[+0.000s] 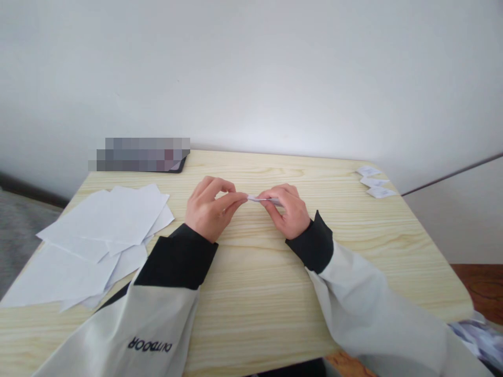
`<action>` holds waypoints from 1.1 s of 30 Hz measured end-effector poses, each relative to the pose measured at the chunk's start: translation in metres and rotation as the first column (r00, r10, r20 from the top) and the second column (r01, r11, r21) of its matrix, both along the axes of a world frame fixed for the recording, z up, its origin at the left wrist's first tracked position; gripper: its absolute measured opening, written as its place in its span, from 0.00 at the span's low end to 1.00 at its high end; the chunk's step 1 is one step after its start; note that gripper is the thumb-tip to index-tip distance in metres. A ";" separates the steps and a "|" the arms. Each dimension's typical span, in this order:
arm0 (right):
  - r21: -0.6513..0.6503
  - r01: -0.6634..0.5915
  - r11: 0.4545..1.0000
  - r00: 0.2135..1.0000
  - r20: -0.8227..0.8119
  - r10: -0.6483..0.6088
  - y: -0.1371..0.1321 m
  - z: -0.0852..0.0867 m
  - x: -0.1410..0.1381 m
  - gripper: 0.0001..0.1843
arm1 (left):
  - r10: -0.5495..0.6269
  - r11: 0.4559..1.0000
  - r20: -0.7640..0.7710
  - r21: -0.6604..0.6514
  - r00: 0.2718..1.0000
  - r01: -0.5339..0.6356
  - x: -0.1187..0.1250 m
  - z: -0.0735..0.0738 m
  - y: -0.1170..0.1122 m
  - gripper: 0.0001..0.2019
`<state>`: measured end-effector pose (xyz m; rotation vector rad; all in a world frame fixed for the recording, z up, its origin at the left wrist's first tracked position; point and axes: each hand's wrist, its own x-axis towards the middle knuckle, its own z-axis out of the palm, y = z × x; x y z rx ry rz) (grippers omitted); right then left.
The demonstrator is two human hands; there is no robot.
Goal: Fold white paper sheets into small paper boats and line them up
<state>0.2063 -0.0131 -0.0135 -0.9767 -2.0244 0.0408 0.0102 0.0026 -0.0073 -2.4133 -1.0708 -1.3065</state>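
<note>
Between my two hands, a little above or on the middle of the table, is a small folded piece of white paper (256, 199), seen nearly edge-on. The thumb and fingers of my left hand (211, 207) pinch its left end. My right hand (288, 209) grips the other end, with part of the paper hidden behind the fingers. Loose white paper sheets (113, 214) lie overlapping to the left of my left hand. Toward the far right corner rest three small folded paper pieces (375, 182) in a row.
The pale wood-grain table (251, 293) has its far edge against a white wall (275, 78). A dark flat item (178, 166), mostly blurred out, lies at the back left. Something crumpled and whitish (481, 337) shows beyond the table's right front corner.
</note>
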 end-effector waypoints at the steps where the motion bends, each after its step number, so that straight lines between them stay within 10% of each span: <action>1: 0.000 0.002 1.000 1.000 0.006 -0.002 0.000 0.000 0.000 0.05 | -0.002 1.000 -0.001 0.001 1.000 0.002 0.000 0.000 0.000 0.03; 12: 0.021 0.007 1.000 0.998 0.067 -0.008 -0.001 0.001 0.000 0.06 | 0.014 0.988 0.045 -0.152 0.999 -0.007 0.001 -0.002 -0.001 0.06; 19: 0.011 0.032 0.999 0.997 0.065 -0.033 0.000 0.000 0.000 0.06 | -0.058 0.880 0.255 -0.445 0.965 0.170 0.002 -0.001 -0.003 0.07; 33: 0.013 0.056 0.998 0.998 0.037 -0.057 -0.001 0.000 -0.001 0.05 | 0.091 0.911 0.250 -0.412 0.964 0.021 0.005 0.002 -0.008 0.05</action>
